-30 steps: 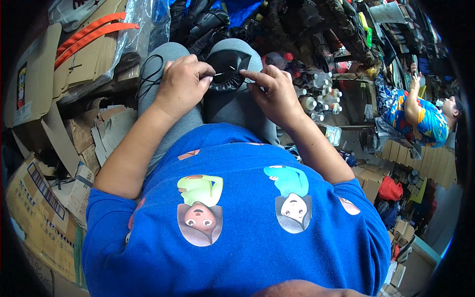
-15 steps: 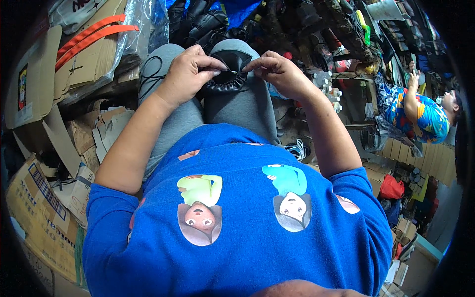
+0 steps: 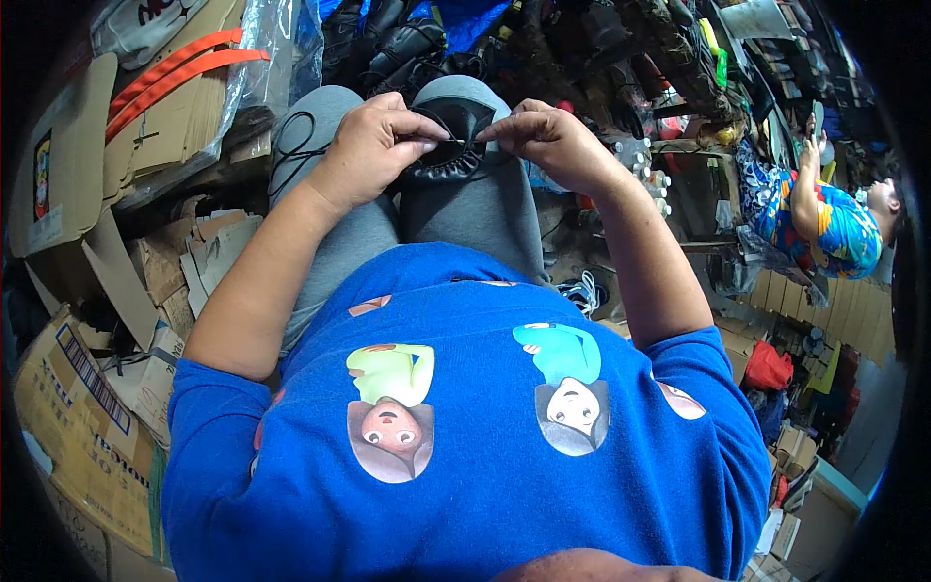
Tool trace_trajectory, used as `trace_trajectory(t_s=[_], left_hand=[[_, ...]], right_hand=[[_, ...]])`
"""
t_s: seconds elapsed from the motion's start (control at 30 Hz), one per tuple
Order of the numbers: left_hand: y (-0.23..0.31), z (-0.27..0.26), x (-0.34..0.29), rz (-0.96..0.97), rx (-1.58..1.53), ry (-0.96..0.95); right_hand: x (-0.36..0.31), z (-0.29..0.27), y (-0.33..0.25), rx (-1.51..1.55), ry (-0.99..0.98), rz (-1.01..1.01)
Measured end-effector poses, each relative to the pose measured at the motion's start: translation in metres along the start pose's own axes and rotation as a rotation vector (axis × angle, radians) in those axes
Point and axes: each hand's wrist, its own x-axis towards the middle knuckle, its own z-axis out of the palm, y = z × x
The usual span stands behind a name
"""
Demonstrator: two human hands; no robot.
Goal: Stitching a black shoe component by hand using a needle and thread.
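On the right knee (image 3: 464,90), a round black piece (image 3: 446,160) sits between the left hand (image 3: 376,145) and the right hand (image 3: 553,143).
The left hand pinches a thin, pale thing (image 3: 454,140) (too small to name) over the black piece, which has a wrinkly edge. The right hand's fingertips are at its other side, but I cannot tell if they grip it. A black cord (image 3: 299,152) lies on the left leg (image 3: 330,98).
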Motion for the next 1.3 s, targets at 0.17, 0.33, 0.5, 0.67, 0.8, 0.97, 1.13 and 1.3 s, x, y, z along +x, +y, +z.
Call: trace_trajectory(t_s=[0.17,0.33,0.5,0.67,0.8,0.97,1.13,1.3], left_hand=[[-0.002,-0.003,0.001,-0.048,-0.143,-0.056],[0.001,-0.001,0.003,0.0,0.022,-0.057],[-0.007,0.0,0.016,-0.004,-0.073,-0.119],[-0.011,0.001,0.025,0.066,-0.156,-0.184],[0.015,-0.011,0.015,0.268,0.268,-0.086],[0.011,-0.008,0.018,0.302,0.322,-0.085],[-0.005,0.005,0.012,-0.169,-0.151,-0.126],[-0.005,0.0,0.001,0.04,0.045,-0.064]], right_hand=[[0.0,-0.001,-0.001,0.038,-0.022,0.016],[0.001,-0.002,-0.001,0.045,-0.039,0.003],[0.004,-0.001,0.016,0.246,-0.113,0.065],[0.007,0.001,0.021,0.341,-0.151,0.046],[0.003,-0.005,0.0,0.05,-0.112,0.048],[0.003,-0.003,0.006,0.132,-0.1,0.04],[0.001,0.011,0.025,0.402,-0.079,0.041],[-0.003,0.008,0.017,0.274,-0.062,0.049]])
